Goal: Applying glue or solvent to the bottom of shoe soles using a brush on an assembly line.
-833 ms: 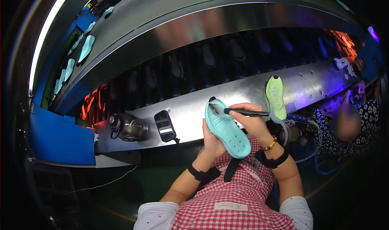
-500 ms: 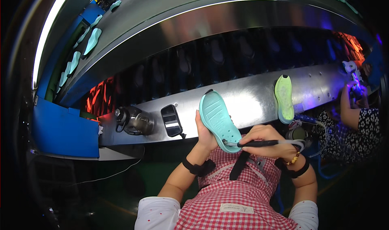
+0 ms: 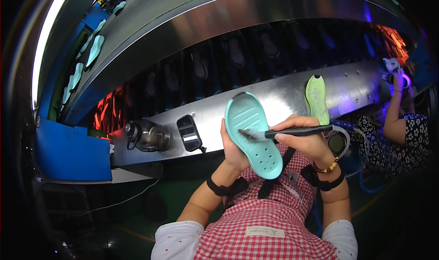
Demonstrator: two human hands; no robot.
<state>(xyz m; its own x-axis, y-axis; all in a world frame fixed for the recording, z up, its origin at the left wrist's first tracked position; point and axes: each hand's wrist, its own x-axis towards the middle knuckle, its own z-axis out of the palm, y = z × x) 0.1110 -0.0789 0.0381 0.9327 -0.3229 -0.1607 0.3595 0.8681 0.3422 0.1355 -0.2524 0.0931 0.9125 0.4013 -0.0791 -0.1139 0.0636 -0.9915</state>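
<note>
My left hand (image 3: 234, 152) grips a teal shoe sole (image 3: 264, 157) by its left edge, thumb along the side. The sole's grooved inner face, with a cluster of small holes at the lower end, is turned up toward me. In my right hand (image 3: 305, 143) is a black-handled brush (image 3: 315, 131) with a clear tube (image 3: 345, 143) running from its back end. Its dark bristles touch the sole's surface around the middle, near the left side. A pale green sole (image 3: 316, 100) lies on the metal ledge beyond my right hand.
On the steel ledge (image 3: 210, 113) stand a dark translucent jug (image 3: 153, 135) and a phone-like black device (image 3: 189, 132). Behind are dark slots holding soles, with glowing red ends. Teal soles (image 3: 95, 50) ride a conveyor (image 3: 137, 19) at left. Another person's arm (image 3: 395, 106) works at right.
The brush tip has moved from the holed lower end up to the middle of the sole. The sole has shifted slightly right and down, its face turned more fully toward me.
</note>
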